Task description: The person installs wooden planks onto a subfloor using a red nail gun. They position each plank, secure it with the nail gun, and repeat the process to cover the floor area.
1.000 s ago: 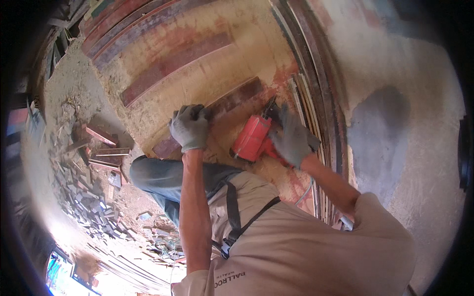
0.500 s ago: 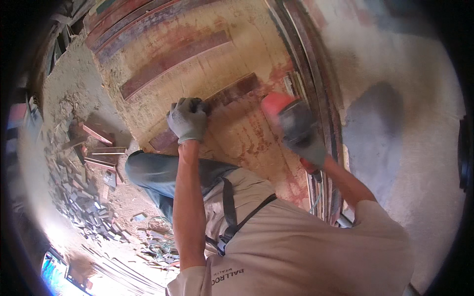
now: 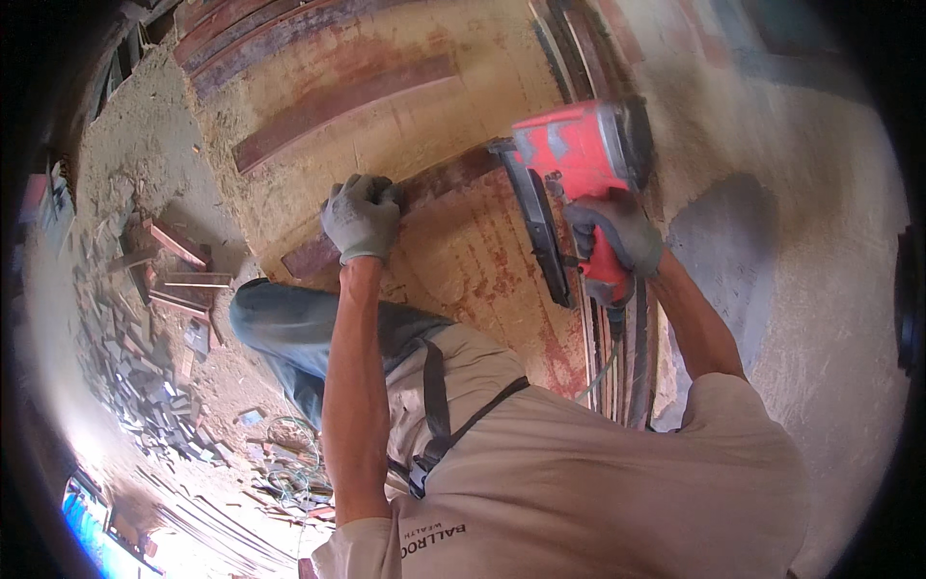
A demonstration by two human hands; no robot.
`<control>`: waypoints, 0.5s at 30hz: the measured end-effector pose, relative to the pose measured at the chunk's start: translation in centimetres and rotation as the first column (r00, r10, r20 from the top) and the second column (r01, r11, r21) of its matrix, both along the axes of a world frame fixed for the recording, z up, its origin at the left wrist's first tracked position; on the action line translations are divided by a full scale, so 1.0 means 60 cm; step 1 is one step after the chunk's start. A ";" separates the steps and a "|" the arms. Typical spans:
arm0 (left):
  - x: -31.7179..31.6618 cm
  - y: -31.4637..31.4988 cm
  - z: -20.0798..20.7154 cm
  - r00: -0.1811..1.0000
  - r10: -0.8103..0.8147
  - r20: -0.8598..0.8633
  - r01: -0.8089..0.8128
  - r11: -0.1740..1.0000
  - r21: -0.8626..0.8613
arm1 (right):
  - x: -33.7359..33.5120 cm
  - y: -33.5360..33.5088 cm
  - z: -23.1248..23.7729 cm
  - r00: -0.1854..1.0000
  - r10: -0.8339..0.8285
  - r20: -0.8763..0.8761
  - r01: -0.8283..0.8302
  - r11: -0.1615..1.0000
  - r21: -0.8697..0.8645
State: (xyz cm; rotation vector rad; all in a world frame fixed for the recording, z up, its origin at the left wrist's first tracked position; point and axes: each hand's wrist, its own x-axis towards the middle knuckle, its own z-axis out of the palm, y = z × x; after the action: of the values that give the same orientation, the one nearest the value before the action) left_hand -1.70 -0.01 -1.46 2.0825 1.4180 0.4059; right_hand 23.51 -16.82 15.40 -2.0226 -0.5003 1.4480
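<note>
A dark reddish wooden strip [image 3: 444, 180] lies across a stained plywood board [image 3: 463, 87]. My left hand [image 3: 362, 217], in a grey glove, is closed over this strip toward its left end. The right hand [image 3: 617, 232], gloved too, grips the handle of a red and black nail gun [image 3: 579, 145]. The gun's nose meets the strip's right end, and its black magazine hangs down toward me. Whether the nose presses on the wood or hovers just over it, I cannot tell.
Another reddish strip [image 3: 347, 106] lies farther up the board. Long boards [image 3: 627, 376] run along the right edge, with a thin hose [image 3: 603, 372] by them. Wood offcuts [image 3: 159, 386] litter the floor at left. My bent knee [image 3: 280, 318] borders the board's near side.
The nail gun has turned and risen from its blurred, lower pose to the strip's right end. My left hand still holds the strip at nearly the same spot.
</note>
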 end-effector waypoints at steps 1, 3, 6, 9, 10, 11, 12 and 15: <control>0.001 0.000 0.002 1.000 0.007 -0.001 -0.007 1.000 -0.009 | 0.001 0.001 -0.001 1.000 0.022 0.006 -0.022 1.000 0.005; 0.002 0.000 0.005 1.000 0.018 -0.003 -0.018 0.999 -0.028 | -0.005 0.002 0.000 1.000 0.022 0.015 -0.021 1.000 -0.022; 0.003 -0.001 0.005 1.000 0.011 0.003 -0.011 1.000 -0.016 | -0.006 0.004 0.000 1.000 0.019 0.002 -0.019 0.998 -0.057; 0.003 -0.001 0.009 1.000 0.011 0.007 -0.011 1.000 -0.024 | -0.004 -0.003 -0.002 1.000 0.018 0.018 -0.017 0.999 -0.039; 0.001 -0.001 0.005 1.000 0.006 0.015 -0.006 1.000 -0.008 | -0.003 -0.002 -0.003 0.999 0.025 0.025 -0.024 0.999 -0.022; 0.000 0.000 0.000 1.000 0.001 0.022 -0.001 1.000 0.007 | -0.002 0.000 -0.001 1.000 -0.003 0.011 0.003 1.000 -0.024; -0.002 0.001 -0.004 1.000 -0.004 0.029 0.003 1.000 0.022 | -0.002 0.004 0.003 1.000 -0.029 -0.004 0.029 0.999 -0.028; 0.002 -0.001 0.002 1.000 0.009 0.014 -0.008 1.000 -0.017 | -0.013 0.007 0.011 1.000 -0.014 -0.011 0.014 0.999 -0.039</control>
State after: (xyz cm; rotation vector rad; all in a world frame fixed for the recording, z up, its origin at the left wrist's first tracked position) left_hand -1.56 -0.05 -1.31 2.0571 1.4179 0.4095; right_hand 22.75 -16.40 16.08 -2.0432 -0.4555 1.4710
